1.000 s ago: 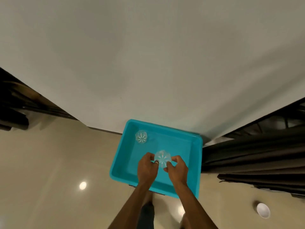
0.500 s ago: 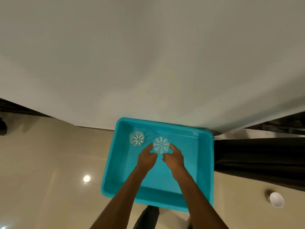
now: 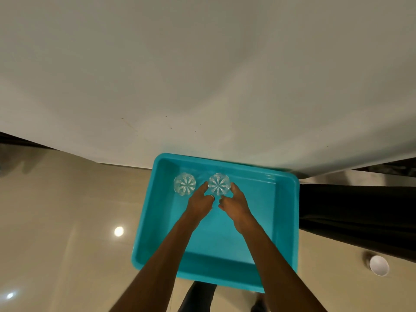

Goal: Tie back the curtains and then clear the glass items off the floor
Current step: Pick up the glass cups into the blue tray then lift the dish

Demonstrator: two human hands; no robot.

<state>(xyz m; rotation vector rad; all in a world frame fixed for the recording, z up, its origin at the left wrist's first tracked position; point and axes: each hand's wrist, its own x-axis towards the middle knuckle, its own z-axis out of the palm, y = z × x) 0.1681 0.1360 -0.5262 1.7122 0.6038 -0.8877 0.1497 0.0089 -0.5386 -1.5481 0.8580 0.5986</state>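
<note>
On my feed the left hand (image 3: 200, 204) and right hand (image 3: 236, 206) both grasp one glass (image 3: 219, 184), fingers (image 3: 203, 187) curled against its sides, inside the tub (image 3: 258, 212) near its far wall. A second glass (image 3: 184, 184) stands just left of it. The tub sits on the floor (image 3: 67, 221).

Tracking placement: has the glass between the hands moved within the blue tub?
Yes. The glass moved from mid-tub to the far tub wall, beside the other glass.

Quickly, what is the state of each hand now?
Left hand: holds the cut-glass tumbler from its left.
Right hand: holds the same tumbler from its right.
</note>
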